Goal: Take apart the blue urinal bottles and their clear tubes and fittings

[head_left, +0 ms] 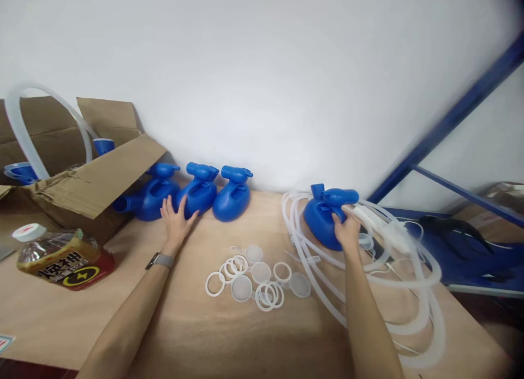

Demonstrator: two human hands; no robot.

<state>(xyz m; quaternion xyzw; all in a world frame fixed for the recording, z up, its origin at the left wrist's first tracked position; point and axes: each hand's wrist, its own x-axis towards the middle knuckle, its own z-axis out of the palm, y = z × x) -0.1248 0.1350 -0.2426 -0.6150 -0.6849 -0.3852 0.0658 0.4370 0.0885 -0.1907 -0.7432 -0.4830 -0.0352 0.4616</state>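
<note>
My left hand, fingers spread, is at the front of a blue plastic bottle near the wall; whether it touches cannot be told. A similar blue bottle stands just to the right, and another to the left, partly behind the box flap. On the right, my right hand has its fingers wrapped round the handle of a blue bottle, which is among coiled clear tubes. White rings and round translucent caps lie between my arms.
An open cardboard box with blue parts and a tube is at the left. In front of it sits a drink bottle. A blue metal frame rises at the right, beyond the wooden table.
</note>
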